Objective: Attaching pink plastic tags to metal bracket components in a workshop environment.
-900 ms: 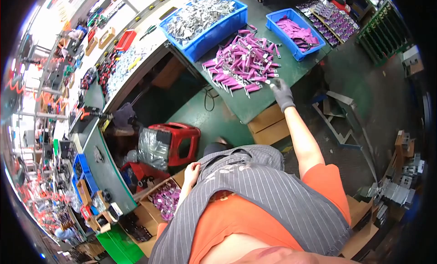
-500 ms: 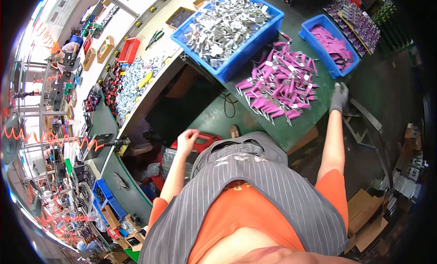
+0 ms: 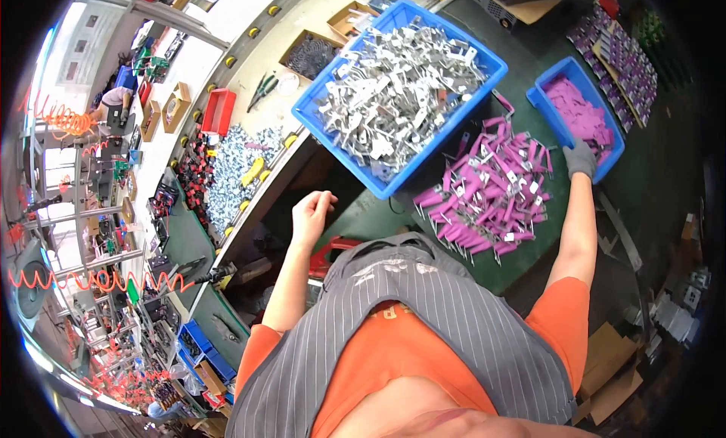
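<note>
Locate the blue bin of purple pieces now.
In the head view, the blue bin of purple pieces is at the upper right, just right of the purple heap, with the gloved right hand at its near side.

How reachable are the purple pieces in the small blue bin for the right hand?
Likely yes: the right hand is at the edge of the small blue bin, whose open top leaves the purple pieces exposed.

Parts pile [image 3: 490,190] lies on table [image 3: 523,79]; bracket bin [image 3: 335,144] behind-left, strip bin [image 3: 547,113] behind-right.
</note>
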A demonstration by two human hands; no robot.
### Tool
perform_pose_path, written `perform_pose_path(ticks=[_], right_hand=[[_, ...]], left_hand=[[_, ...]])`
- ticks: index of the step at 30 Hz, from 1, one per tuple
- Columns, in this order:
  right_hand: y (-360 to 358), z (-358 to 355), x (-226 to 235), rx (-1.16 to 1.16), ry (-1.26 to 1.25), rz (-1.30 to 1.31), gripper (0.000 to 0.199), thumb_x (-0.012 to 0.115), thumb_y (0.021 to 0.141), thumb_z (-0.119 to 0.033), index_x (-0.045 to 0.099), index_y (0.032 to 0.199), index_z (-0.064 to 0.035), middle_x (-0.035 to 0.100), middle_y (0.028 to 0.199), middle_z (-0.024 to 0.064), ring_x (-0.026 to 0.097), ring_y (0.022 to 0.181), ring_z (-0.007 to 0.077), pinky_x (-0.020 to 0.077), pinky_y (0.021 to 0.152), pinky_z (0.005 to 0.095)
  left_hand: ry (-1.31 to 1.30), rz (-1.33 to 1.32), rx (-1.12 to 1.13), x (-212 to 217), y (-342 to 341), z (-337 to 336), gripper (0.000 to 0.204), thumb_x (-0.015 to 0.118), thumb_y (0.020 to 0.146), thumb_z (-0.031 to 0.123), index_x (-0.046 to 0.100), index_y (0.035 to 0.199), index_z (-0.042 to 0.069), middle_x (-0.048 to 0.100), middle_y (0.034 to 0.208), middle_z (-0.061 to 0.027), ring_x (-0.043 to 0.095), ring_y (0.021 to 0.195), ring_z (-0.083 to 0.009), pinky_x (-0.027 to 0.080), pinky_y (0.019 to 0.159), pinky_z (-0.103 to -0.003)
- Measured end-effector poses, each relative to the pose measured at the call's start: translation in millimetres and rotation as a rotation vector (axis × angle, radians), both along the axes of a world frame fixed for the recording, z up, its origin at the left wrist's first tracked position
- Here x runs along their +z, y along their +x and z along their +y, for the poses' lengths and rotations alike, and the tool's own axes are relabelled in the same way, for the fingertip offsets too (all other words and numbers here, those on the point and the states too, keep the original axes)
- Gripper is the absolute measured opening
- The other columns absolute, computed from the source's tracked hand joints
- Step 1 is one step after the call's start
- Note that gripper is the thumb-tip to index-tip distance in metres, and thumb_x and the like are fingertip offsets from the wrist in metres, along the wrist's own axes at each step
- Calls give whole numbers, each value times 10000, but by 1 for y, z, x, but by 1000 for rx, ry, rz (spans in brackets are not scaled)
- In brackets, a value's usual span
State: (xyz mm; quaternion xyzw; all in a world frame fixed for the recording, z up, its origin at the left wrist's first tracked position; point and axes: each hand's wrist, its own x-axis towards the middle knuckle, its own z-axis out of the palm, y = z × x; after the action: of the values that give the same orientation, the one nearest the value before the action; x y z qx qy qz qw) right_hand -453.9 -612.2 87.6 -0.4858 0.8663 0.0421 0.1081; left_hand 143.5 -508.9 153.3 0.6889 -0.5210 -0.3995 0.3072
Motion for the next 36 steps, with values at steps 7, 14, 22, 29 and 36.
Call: perform_pose_path(ticks=[7,14,22,29,36], right_hand=[[-32,4,-5,164,-195,2,296,616,813,-259,609,1035,-64,624,993,188,590,927,370,458,776,463],[42,-7,140,467,-352,14,251,640,792,-181,608,992,-32,612,942,185,576,890,370,452,761,436],[253,-70,182,629,-389,-134,237,629,788,-233,616,912,-32,612,863,155,591,835,358,451,735,446],[324,-77,143,598,-167,-98,208,597,799,-230,607,915,-58,611,899,127,600,878,320,484,752,439],[345,-70,138,559,-138,-29,217,596,804,-252,612,909,-63,629,865,115,621,880,298,511,717,438]], left_hand=[[-361,-323,-102,34,21,-94,137,624,846,95,622,972,42,556,806,-56,535,684,-149,445,634,-266],[-507,-358,-234,33,-4,-178,175,633,814,101,638,988,81,586,910,-99,582,824,-244,462,762,-330],[-569,-231,-394,13,-8,-186,139,638,780,80,654,917,98,599,939,-99,565,916,-283,448,812,-367],[-405,-36,-326,2,49,-193,115,653,791,42,656,905,43,627,807,-50,557,675,-133,463,639,-269],[-244,-50,-588,11,50,-210,109,688,789,106,685,877,42,659,767,-47,558,600,-127,456,573,-255]])
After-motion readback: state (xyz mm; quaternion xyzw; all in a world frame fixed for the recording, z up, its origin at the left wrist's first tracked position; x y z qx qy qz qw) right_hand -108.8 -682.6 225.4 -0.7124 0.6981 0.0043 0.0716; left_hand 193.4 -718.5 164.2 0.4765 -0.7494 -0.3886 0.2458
